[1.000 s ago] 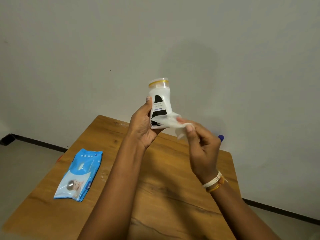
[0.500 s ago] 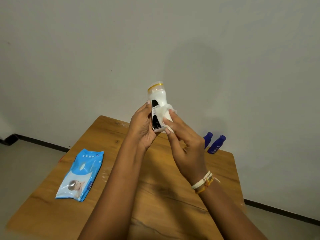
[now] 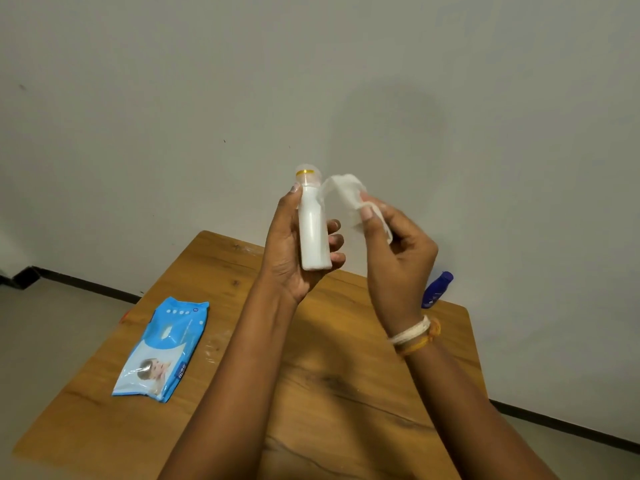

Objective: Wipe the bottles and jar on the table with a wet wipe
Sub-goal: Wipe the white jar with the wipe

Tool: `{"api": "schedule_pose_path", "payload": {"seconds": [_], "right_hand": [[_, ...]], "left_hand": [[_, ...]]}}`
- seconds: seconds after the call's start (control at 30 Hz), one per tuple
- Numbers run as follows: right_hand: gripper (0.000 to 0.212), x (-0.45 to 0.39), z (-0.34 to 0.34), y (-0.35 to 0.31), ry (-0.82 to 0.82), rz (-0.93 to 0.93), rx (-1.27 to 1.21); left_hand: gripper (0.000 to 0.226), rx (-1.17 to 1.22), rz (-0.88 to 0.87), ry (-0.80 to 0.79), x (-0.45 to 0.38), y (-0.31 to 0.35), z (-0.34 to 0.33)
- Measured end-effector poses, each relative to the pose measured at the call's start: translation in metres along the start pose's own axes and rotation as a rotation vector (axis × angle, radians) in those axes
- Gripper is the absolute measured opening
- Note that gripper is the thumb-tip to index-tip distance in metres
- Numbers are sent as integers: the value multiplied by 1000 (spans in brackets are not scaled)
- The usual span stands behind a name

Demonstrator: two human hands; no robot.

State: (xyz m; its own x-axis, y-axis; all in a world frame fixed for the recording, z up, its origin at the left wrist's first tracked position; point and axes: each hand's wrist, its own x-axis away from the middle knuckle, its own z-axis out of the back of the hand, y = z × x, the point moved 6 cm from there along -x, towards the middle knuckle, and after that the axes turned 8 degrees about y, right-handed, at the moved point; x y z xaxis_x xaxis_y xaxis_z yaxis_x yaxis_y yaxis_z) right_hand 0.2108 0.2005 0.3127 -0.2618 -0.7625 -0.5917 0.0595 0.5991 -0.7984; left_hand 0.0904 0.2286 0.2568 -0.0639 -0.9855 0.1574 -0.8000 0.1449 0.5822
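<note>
A: Bottle (image 3: 313,230) status?
B: Upright above worktop (image 3: 329,393), left hand (image 3: 287,251) grip wrapped round it. Right hand (image 3: 394,258) grip pinching wipe (image 3: 346,195) just beside the cap.

Wipes pack (image 3: 162,349) left, blue bottle (image 3: 435,290) right.

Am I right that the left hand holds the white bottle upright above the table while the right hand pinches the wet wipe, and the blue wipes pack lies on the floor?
Not quite: the head view shows the blue wipes pack lying on the table, not the floor. The left hand does hold the white bottle upright, and the right hand pinches the wet wipe.
</note>
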Motion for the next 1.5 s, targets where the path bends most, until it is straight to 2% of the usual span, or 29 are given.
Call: {"api": "schedule_pose_path", "payload": {"seconds": [0.07, 0.13, 0.23, 0.33, 0.5, 0.57, 0.67, 0.73, 0.77, 0.83, 0.9, 1.0, 1.1, 1.2, 1.33, 1.4, 1.5], "right_hand": [[23, -15, -7, -1, 40, 6, 57], [25, -23, -19, -2, -10, 21, 91], [29, -22, -39, 0, -177, 53, 175], [38, -5, -52, 4, -360, 139, 327], [70, 43, -41, 7, -564, 400, 600], [66, 56, -31, 3, -615, 498, 624], [48, 67, -17, -2, -679, 596, 639], [35, 59, -9, -7, -629, 544, 574], [32, 49, -5, -10, -552, 493, 512], [39, 21, -3, -15, -355, 405, 427], [43, -2, -10, -17, -259, 363, 436], [46, -8, -36, -11, -414, 337, 577], [53, 16, -46, -4, -523, 419, 671], [60, 46, -37, -3, -564, 485, 683], [51, 66, -20, 0, -633, 581, 689], [40, 55, -13, -2, -590, 561, 571], [38, 17, -5, -9, -337, 494, 423]], "left_hand": [[59, 9, 33, -13, 0, -1, 1], [62, 0, 38, -6, -2, -1, 3], [59, 29, -9, -2, -6, 0, 2], [38, 140, -70, -12, -6, 4, 1], [31, 129, -18, 42, -11, -1, 13], [44, 30, -2, 41, -12, -3, 15], [58, -59, 62, 21, -16, -6, 16], [57, -28, 59, 38, -18, -5, 18], [55, 14, 42, 40, -19, -4, 19], [56, 40, 21, 13, -20, -6, 18], [59, 20, 15, -10, -19, -9, 13], [41, 71, -11, -43, -16, -8, 6], [33, 133, 3, -41, -12, -6, 7], [45, 120, 37, -49, -11, -2, 12], [66, -39, 94, -69, -14, -3, 17], [69, -38, 91, -66, -15, -2, 18], [66, 24, 50, -68, -18, -4, 23]]}}
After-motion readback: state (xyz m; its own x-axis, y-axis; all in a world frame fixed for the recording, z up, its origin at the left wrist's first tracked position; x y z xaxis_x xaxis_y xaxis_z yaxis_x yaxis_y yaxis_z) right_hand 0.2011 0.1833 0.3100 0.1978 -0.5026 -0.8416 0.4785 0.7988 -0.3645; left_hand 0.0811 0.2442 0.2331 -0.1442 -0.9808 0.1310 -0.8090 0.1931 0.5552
